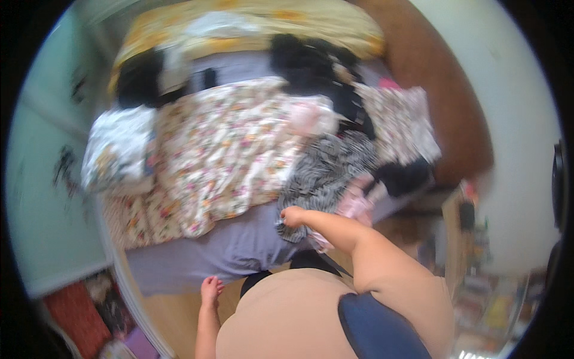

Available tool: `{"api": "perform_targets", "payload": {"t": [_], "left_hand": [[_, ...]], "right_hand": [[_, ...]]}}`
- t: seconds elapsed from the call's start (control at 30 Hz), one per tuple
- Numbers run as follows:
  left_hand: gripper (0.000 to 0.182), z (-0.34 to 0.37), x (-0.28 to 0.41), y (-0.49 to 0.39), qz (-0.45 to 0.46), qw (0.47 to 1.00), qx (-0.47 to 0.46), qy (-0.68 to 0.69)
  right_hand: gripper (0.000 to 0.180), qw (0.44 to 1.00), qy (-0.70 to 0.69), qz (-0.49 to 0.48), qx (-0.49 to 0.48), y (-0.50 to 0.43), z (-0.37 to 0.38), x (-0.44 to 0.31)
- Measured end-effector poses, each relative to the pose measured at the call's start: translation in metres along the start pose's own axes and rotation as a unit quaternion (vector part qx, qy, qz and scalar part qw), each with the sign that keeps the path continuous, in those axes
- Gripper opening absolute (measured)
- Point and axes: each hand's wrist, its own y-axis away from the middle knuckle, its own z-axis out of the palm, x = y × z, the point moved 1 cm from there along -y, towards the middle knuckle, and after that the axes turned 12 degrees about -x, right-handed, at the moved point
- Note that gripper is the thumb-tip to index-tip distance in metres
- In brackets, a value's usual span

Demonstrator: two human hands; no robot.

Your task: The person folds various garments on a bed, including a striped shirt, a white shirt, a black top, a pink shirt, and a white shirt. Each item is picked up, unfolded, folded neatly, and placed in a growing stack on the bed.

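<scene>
My right hand (293,216) is closed on the near end of a crumpled black-and-white striped garment (329,166) lying on the bed. A loose fold of that cloth hangs below my fingers. Pink satin-like fabric (357,202) lies against its right side and shows again under my forearm. My left hand (211,288) hangs low at the bed's near edge, empty, its fingers loosely bent. Left of the striped garment spreads a rumpled floral cloth (224,157), with a pale pink and white piece (309,116) at its upper right.
A lavender sheet (215,256) covers the bed. White folded bedding (119,152) sits at left; black garments (314,67) and a yellow quilt (332,22) lie farther back. A second floral piece (399,121) is near the brown headboard (448,98). Shelves (482,296) stand at right.
</scene>
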Motion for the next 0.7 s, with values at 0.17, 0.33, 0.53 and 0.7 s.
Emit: {"api": "perform_targets", "payload": {"t": [0.17, 0.33, 0.53, 0.7], "left_hand": [[0.018, 0.052, 0.059, -0.046, 0.025, 0.995, -0.037, -0.094], [0.016, 0.15, 0.074, -0.052, 0.031, 0.992, -0.032, -0.114], [0.023, 0.253, 0.033, -0.003, -0.026, 0.975, -0.095, -0.2], [0.022, 0.263, 0.012, 0.036, -0.08, 0.985, -0.031, -0.152]], "right_hand": [[0.03, 0.98, -0.102, 0.157, 0.069, 0.081, 0.039, 0.168], [0.028, 0.911, -0.254, 0.117, 0.302, 0.099, 0.015, 0.266], [0.038, 0.815, -0.178, 0.065, 0.548, 0.081, -0.121, 0.334], [0.052, 0.801, -0.035, 0.127, 0.585, 0.056, -0.224, 0.352]]}}
